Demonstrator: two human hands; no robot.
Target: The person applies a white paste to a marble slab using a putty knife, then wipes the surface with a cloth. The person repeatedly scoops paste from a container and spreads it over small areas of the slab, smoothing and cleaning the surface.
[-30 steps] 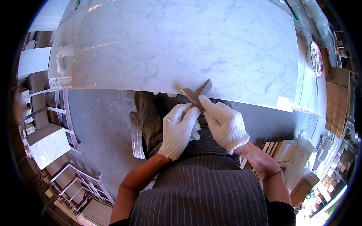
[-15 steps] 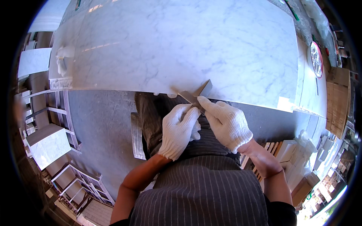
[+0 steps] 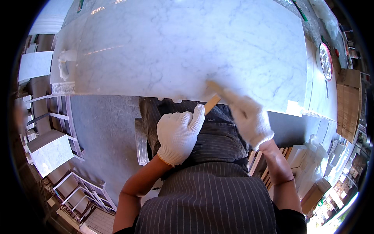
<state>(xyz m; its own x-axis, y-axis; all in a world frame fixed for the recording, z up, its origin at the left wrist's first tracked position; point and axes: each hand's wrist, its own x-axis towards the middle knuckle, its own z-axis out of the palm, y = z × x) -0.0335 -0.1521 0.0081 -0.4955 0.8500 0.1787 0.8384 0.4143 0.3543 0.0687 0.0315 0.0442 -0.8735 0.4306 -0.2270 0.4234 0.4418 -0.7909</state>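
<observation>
My left hand (image 3: 176, 135), in a white knitted glove, is closed on a flat tan strip (image 3: 212, 104) that sticks out past the thumb toward the slab edge. A second flat tan strip (image 3: 214, 86), smeared by motion, juts from the fingers of my gloved right hand (image 3: 250, 120). That hand is closed around it, over the near edge of a white, grey-veined marble slab (image 3: 175, 50). Both strips are bare at their far ends, apart from each other; the gloves hide their near ends. What kind of tool they are cannot be made out.
A white glove (image 3: 65, 64) lies on the slab's left side. To the right are a round red-rimmed mirror (image 3: 326, 61) and a cardboard box (image 3: 348, 105). Metal racks (image 3: 83, 191) and a marble block (image 3: 50, 152) stand on the left.
The strips, crossed and touching before, have come apart. My right hand has moved right and slightly down with its strip; my left hand has shifted left and down, holding the other.
</observation>
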